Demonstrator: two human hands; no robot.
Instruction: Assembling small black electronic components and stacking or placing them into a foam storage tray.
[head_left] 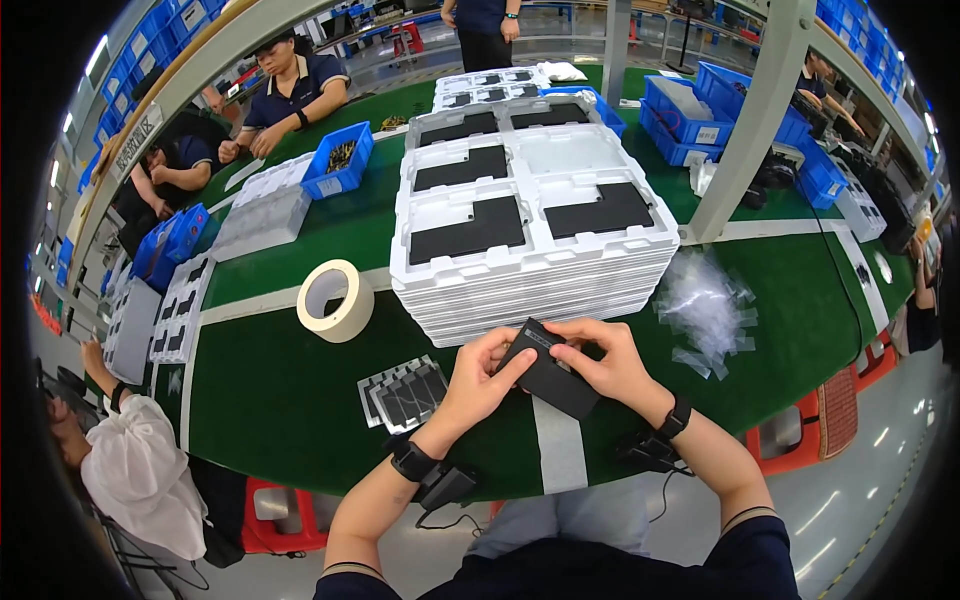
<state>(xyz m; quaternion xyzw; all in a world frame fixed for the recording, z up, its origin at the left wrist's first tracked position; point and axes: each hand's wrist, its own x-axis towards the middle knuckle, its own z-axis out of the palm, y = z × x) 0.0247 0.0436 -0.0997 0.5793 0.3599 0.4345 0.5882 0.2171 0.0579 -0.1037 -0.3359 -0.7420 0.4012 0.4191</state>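
Observation:
Above the table's near edge, both of my hands grip one flat black rectangular piece (562, 388), tilted, with a small printed strip near its upper end. My left hand (480, 375) pinches its left side, thumb on top. On the upper right side, my right hand (610, 368) has its thumb pressed on the face and its fingers behind the edge. Just beyond my hands stands a tall stack of white plastic trays (540, 297). The top tray carries several flat black notched parts (468, 240). Small sheets with black adhesive-looking patches (408, 395) lie left of my left hand.
A roll of cream tape (350, 322) sits left of the stack; a pile of clear plastic film pieces (705, 312) lies to its right. A metal post (750, 130) rises at the right. Blue bins (338, 160) and co-workers (295, 90) are farther off.

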